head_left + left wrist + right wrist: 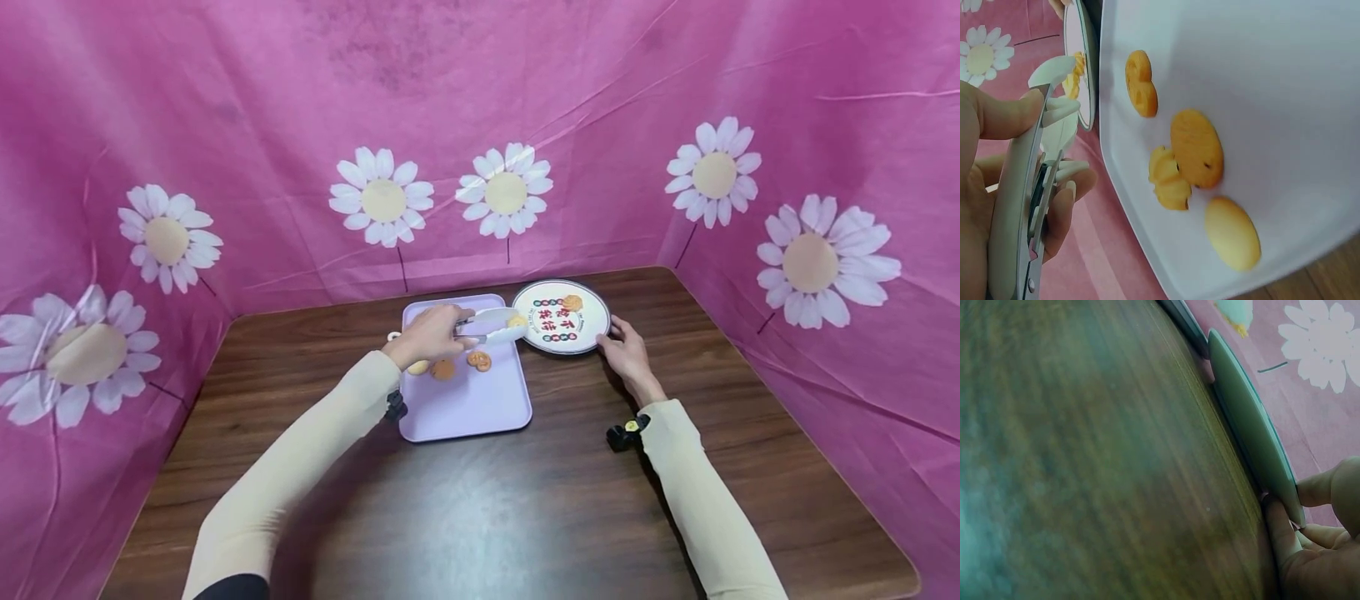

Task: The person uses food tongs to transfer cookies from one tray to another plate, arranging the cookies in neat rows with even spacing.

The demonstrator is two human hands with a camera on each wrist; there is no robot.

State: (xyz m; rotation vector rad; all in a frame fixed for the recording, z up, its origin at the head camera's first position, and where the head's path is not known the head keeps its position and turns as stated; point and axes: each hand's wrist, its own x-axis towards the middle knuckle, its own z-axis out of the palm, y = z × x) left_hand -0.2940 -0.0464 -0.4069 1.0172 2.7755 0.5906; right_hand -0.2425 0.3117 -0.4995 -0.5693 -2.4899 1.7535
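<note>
My left hand [429, 333] grips a pair of tongs [1010, 219] with metal arms and white tips, above the lilac tray [468, 412]. A pale yellow cookie [517, 321] is at the tongs' tips, beside the plate's left edge. My right hand [628, 357] pinches the right rim of the white oval plate [592, 321], thumb on top and fingers underneath. On the plate lies one golden cookie [572, 302]. Several cookies are on the tray, among them a pretzel-shaped one [1141, 84], a brown oval [1197, 150], a ridged one [1169, 181] and a smooth pale oval [1233, 233].
The tray and plate stand side by side toward the back of a dark wooden table [450, 517]. A pink cloth [450, 83] with white daisies hangs around the table's back and sides. A small white ring-shaped part [393, 336] shows at the tray's left edge.
</note>
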